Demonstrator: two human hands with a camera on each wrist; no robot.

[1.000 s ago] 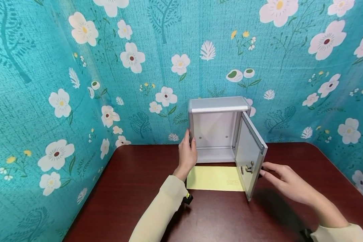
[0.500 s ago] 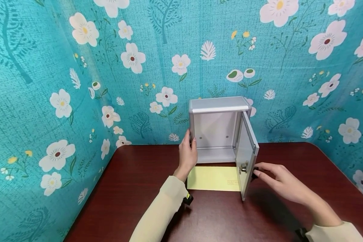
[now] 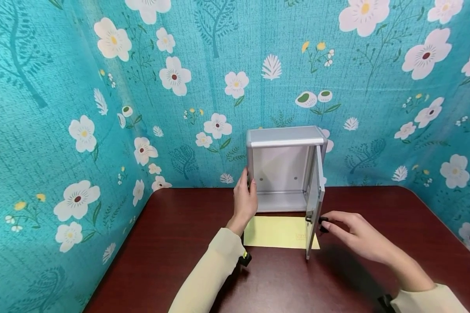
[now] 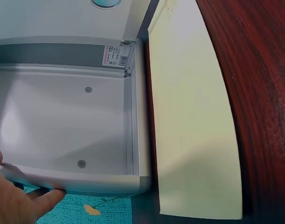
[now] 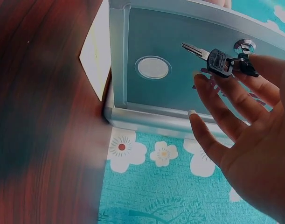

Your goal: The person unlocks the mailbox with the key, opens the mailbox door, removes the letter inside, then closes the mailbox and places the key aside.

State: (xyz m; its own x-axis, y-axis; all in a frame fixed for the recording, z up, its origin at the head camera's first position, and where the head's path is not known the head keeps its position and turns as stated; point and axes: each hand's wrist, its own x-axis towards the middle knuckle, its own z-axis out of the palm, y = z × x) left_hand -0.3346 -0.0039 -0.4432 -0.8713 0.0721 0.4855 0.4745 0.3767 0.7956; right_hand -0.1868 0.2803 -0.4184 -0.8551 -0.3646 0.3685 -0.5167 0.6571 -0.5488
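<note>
A silver-grey metal lockbox (image 3: 286, 137) stands upright at the back of the table, its hinged door (image 3: 315, 204) swung partly outward on the right. My left hand (image 3: 244, 200) grips the box's left side wall, with the thumb at the front. At the door's outer face, my right hand (image 3: 358, 234) pinches a black-headed key (image 5: 247, 66) in the round lock (image 5: 245, 45). A second key (image 5: 220, 63) dangles from it, over the fingers. In the left wrist view, the box's inside shows a back panel (image 4: 63, 121) with two round holes.
A pale yellow envelope (image 3: 274, 232) lies flat on the dark red-brown table (image 3: 172, 261), just in front of the box and partly behind the door. A teal floral cloth (image 3: 203, 95) hangs close behind the box and along both sides.
The door has swung leftward toward the box, with my right hand moving left along with it. My left hand keeps its place on the box's side.
</note>
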